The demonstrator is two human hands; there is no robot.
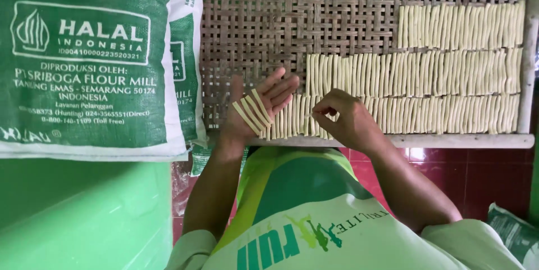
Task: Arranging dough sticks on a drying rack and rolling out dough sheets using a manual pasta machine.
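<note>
My left hand is palm up over the near edge of a woven bamboo tray, fingers spread. Three pale dough strips lie across its palm. My right hand hovers just to the right, with thumb and fingertips pinched on a strip at the left end of the nearest row of strips. Two more rows of the same pale strips, a middle row and a far row, lie side by side further up the tray.
Two green-and-white flour sacks stand at the left, against the tray's left edge. A green surface lies below them. The tray's wooden frame runs along the near side, above red floor tiles. A plastic bag sits at the lower right.
</note>
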